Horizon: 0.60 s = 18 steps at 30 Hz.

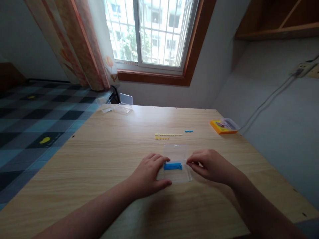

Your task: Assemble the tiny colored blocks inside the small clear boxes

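Observation:
A small clear plastic box (177, 153) lies open on the wooden table (104, 156), its lid folded back away from me. Inside it lie several blue sticks (172, 166) side by side. My left hand (149, 174) clasps the box's left side, fingers along its far edge and thumb at its near edge. My right hand (208, 165) touches the box's right edge, with fingertips pinched together there. Beyond the box sit a row of yellow sticks (168, 135) and a few blue pieces (189, 131).
An orange card with a clear box on it (223, 126) lies at the table's right edge. Two more clear boxes (116, 104) stand at the far left corner. A bed with a checked cover (32, 126) is on the left; a cable (269, 99) runs along the right wall.

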Tool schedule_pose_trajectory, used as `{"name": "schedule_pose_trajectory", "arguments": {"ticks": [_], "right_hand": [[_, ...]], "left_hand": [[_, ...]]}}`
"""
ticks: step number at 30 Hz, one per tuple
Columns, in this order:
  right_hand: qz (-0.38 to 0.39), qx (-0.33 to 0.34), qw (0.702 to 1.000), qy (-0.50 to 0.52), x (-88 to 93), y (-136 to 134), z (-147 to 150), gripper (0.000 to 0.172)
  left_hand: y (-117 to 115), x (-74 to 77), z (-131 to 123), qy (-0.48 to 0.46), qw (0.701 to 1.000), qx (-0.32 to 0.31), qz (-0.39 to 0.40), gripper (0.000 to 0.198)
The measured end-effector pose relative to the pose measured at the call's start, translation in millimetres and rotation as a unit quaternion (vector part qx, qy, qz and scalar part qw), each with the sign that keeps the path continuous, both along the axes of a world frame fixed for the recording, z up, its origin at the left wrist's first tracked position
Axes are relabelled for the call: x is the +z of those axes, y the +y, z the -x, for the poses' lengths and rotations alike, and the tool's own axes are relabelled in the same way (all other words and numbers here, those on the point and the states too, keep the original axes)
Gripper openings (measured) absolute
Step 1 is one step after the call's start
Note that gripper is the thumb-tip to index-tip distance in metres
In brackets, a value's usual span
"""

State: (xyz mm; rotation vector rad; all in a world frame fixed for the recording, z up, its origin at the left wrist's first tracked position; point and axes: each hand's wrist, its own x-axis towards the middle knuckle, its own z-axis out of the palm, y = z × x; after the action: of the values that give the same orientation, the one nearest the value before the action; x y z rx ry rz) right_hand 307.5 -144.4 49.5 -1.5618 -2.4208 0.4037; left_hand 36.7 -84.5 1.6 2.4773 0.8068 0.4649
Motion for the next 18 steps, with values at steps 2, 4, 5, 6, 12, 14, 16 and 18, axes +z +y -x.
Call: {"name": "schedule_pose_trajectory", "arguments": {"ticks": [2,4,5,6,12,14,16,18], "right_hand": [[0.006,0.019,1.000,-0.014,-1.4,-2,9,0.021],[0.003,0.010,0.999,-0.042,-4.1,-2,17,0.021],[0.000,0.000,0.998,-0.056,-5.5,-2,20,0.021],[-0.001,-0.010,0.998,-0.069,-6.9,-2,23,0.021],[0.014,-0.062,0.992,-0.110,-12.0,-1,30,0.022],[0.010,-0.070,0.990,-0.118,-13.8,-1,31,0.023],[0.003,-0.074,0.990,-0.121,-15.8,0,32,0.024],[0.000,-0.075,0.990,-0.120,-17.2,0,33,0.024]], "left_hand": [[0,0.0,0,0.000,1.000,0.000,0.002,0.057],[0,0.4,0,0.001,1.000,0.000,0.005,0.057],[0,0.6,0,0.002,1.000,-0.001,0.006,0.057],[0,0.8,0,0.002,1.000,-0.001,0.007,0.057],[0,-0.6,0,0.002,1.000,-0.004,0.007,0.059],[0,-1.8,0,0.002,1.000,-0.005,0.005,0.059],[1,-2.6,0,0.000,1.000,-0.004,0.002,0.059],[1,-3.0,1,-0.001,1.000,-0.004,0.001,0.059]]}}
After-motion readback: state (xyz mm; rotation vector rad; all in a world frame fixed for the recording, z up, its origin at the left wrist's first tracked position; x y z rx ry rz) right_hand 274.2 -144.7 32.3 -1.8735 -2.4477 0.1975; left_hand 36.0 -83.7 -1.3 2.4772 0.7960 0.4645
